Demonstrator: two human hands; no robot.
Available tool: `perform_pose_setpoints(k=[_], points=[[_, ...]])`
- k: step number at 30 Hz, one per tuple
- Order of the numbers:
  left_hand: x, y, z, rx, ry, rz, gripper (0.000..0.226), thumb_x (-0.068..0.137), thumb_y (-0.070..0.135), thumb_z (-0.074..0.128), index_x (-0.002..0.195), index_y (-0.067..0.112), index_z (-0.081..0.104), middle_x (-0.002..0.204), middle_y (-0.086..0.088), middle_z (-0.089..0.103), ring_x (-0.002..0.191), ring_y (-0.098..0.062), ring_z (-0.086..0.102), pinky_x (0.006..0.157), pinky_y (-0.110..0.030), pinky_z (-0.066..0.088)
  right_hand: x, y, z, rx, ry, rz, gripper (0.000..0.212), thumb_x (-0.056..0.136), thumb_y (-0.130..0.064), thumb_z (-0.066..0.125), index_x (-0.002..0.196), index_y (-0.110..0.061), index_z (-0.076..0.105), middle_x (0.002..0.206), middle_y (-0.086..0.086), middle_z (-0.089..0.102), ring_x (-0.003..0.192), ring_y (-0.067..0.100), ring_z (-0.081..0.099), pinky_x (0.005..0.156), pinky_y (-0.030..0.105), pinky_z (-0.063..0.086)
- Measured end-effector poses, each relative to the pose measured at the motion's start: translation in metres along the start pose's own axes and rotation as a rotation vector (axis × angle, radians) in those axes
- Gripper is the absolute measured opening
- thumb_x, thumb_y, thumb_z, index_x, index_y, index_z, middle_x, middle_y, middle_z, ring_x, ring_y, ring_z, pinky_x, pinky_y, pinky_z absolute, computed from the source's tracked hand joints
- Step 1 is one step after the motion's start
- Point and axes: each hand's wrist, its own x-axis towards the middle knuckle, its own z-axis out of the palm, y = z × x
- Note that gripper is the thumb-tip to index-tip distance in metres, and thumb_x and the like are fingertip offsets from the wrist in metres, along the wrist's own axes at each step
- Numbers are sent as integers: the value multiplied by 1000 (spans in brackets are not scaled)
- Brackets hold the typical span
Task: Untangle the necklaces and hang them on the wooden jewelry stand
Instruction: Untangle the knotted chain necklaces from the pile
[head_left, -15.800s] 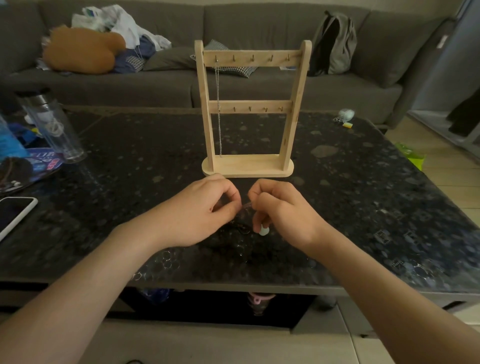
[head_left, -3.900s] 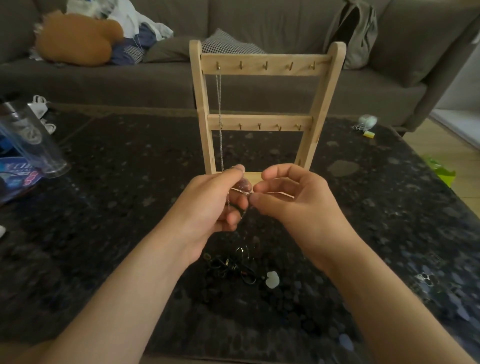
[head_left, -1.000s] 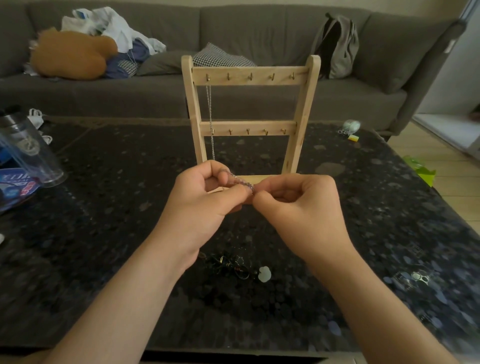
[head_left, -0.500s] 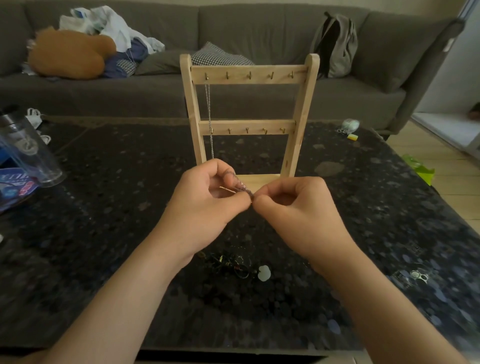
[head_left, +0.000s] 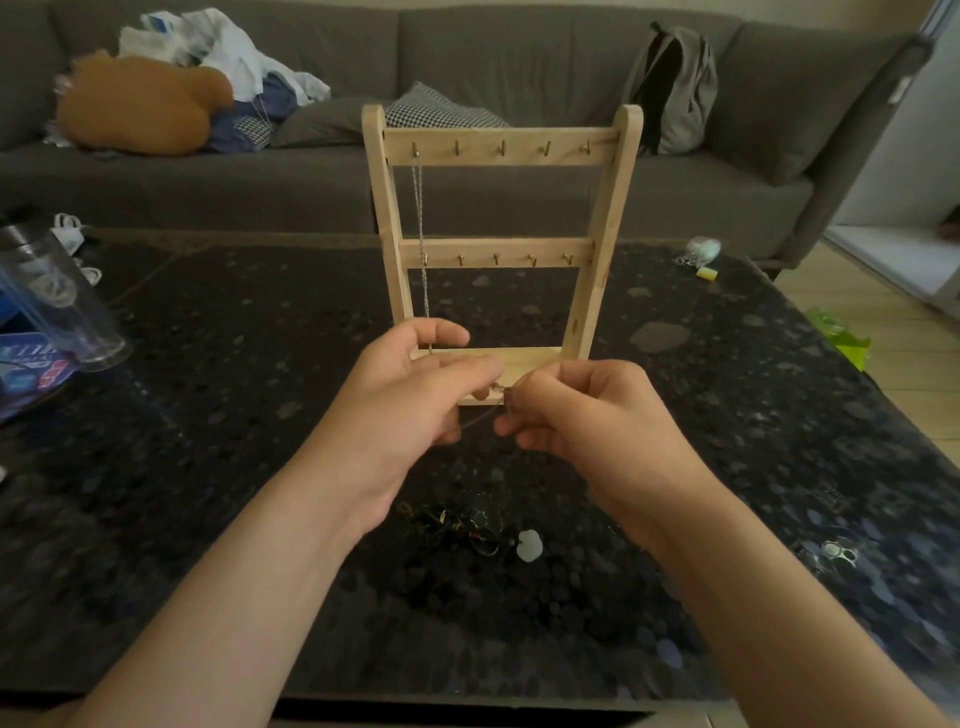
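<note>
A wooden jewelry stand (head_left: 501, 150) with two rows of small hooks stands upright on the dark table, just beyond my hands. One silver chain (head_left: 420, 228) hangs from its top-left hook. My left hand (head_left: 410, 402) and my right hand (head_left: 582, 415) meet in front of the stand's base, and both pinch a thin necklace chain (head_left: 496, 397) between fingertips and thumbs. On the table below my hands lies a dark tangle of necklaces (head_left: 462, 525) with a pale round pendant (head_left: 529, 545) at its right.
The dark speckled table (head_left: 753, 415) carries a clear tumbler (head_left: 54, 301) and a blue packet (head_left: 31, 364) at the left, and a small pale object with keys (head_left: 698, 252) at the far right. A grey sofa (head_left: 519, 52) with clothes and a backpack stands behind.
My hands have stayed in front of the stand's base, working the chain between the fingertips. My left forefinger has lifted and straightened a little. The tangle on the table has not moved.
</note>
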Motion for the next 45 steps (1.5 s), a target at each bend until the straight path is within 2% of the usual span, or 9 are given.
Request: perform_pose_setpoints(k=[5, 8, 10, 14, 22, 27, 34, 41, 45], points=[[0, 0, -8, 330, -14, 170, 16, 99, 24, 73, 97, 34, 86, 88, 15, 79, 78, 3, 68, 87, -32, 55, 0, -1, -4, -136, 27, -23, 18, 94, -13, 72, 79, -10, 82, 81, 6, 81, 89, 23, 79, 89, 40, 66], [0, -1, -6, 516, -34, 221, 11, 94, 36, 75, 91, 39, 86, 93, 20, 79, 93, -3, 71, 94, -39, 60, 0, 0, -3, -259, 58, -71, 14, 90, -19, 76, 78, -16, 82, 75, 4, 79, 74, 24, 76, 68, 35, 64], [1, -3, -7, 582, -36, 232, 9, 90, 41, 76, 88, 43, 84, 90, 23, 77, 87, -2, 70, 84, -38, 60, -1, 2, -2, -319, 62, -118, 11, 88, -20, 78, 79, -18, 81, 65, -2, 74, 54, 6, 65, 50, 18, 49], [2, -5, -9, 714, -65, 293, 9, 94, 34, 79, 90, 40, 82, 69, 39, 64, 66, 16, 58, 54, -8, 39, 0, 7, -1, -428, 95, -207, 11, 89, -22, 79, 78, -23, 79, 68, -8, 75, 61, 1, 68, 55, 12, 50], [2, -8, -10, 864, -103, 382, 15, 98, 29, 75, 90, 40, 70, 96, 17, 64, 76, 6, 61, 65, -10, 43, -1, 10, 1, -585, 77, -280, 9, 95, -23, 71, 86, -22, 73, 77, -5, 72, 72, 5, 68, 62, 16, 54], [2, -8, -12, 836, -138, 374, 10, 100, 29, 76, 105, 38, 78, 85, 16, 69, 71, 12, 62, 62, -3, 43, -2, 7, -4, -456, 16, -182, 16, 102, -18, 62, 91, -19, 73, 72, -2, 71, 58, 3, 63, 54, 18, 49], [5, -6, -15, 742, -88, 361, 10, 100, 32, 74, 96, 40, 78, 75, 38, 67, 65, 10, 64, 58, -5, 41, 0, 2, -7, -296, -45, 12, 25, 103, -22, 56, 87, -13, 72, 79, 2, 78, 77, 9, 76, 77, 29, 63], [4, -5, -17, 637, -114, 328, 11, 98, 35, 73, 95, 43, 81, 80, 3, 69, 58, -1, 56, 63, -19, 39, -2, 0, -7, -8, -147, 123, 24, 104, -12, 56, 82, -7, 65, 73, 3, 61, 74, 17, 73, 72, 31, 55], [2, -4, -17, 590, -116, 311, 10, 96, 45, 73, 92, 45, 83, 76, 11, 68, 59, 2, 55, 63, -25, 40, -2, 0, -5, 75, -131, 166, 16, 101, -10, 55, 91, -6, 68, 75, 8, 59, 72, 19, 69, 70, 32, 52]])
